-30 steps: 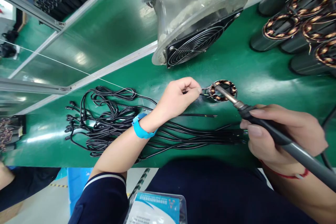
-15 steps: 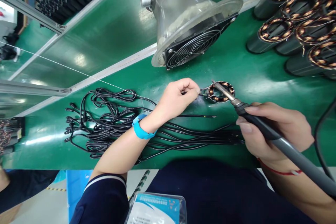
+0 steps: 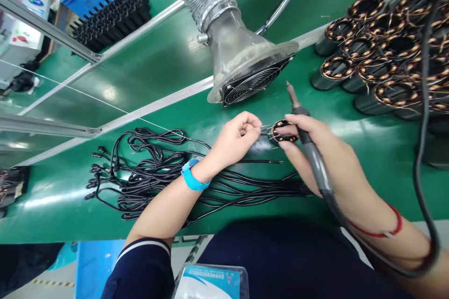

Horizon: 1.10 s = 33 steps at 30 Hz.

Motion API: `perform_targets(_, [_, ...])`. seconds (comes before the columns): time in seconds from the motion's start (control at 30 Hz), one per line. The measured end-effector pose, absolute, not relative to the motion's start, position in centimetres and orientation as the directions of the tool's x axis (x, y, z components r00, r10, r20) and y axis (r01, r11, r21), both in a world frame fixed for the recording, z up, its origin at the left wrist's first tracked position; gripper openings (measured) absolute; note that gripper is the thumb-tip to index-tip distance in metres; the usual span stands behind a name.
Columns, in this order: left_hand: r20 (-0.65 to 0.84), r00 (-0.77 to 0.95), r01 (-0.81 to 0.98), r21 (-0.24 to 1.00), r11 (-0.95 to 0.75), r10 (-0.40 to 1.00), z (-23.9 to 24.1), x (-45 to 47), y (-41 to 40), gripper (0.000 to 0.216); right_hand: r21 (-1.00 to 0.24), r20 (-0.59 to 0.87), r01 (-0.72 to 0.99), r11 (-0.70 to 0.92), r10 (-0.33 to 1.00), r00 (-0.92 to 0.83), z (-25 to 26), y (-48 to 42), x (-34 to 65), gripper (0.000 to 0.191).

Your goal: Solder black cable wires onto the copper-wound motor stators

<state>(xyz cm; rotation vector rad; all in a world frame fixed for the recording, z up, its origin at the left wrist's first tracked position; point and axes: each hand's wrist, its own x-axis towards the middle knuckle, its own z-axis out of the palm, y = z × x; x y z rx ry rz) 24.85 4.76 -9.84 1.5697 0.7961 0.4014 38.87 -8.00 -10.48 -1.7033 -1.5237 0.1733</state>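
Note:
My right hand (image 3: 326, 159) holds a soldering iron (image 3: 310, 149) with its bare tip pointing up and away from the work. Thumb and forefinger of that same hand also grip a small motor stator (image 3: 286, 136) with copper windings and a dark body. Just left of the stator, my left hand (image 3: 238, 138) is closed in a pinch on a thin solder wire (image 3: 164, 128), whose end sticks out toward the stator. Short leads reach from the stator's left side toward my left fingers; how they join is too small to tell.
A bundle of black power cords (image 3: 147, 177) lies under my left forearm. Above the work hangs a fume extractor hood (image 3: 252, 65) with a fan grille. Many wound stators (image 3: 375, 70) stand at the right. The iron's cord (image 3: 421, 149) loops along the right side.
The soldering iron has lifted off the stator and swung upright in my right hand. My right thumb and forefinger have moved left and taken hold of the stator. My left hand keeps its pinch.

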Motion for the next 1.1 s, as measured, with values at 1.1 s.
perform_targets(1.1, [-0.036, 0.765, 0.318, 0.889, -0.329, 0.643, -9.7, 24.0, 3.6, 0.018, -0.638, 0.714, 0.629, 0.444, 0.648, 0.266, -13.6, -11.8, 39.6, 0.027])
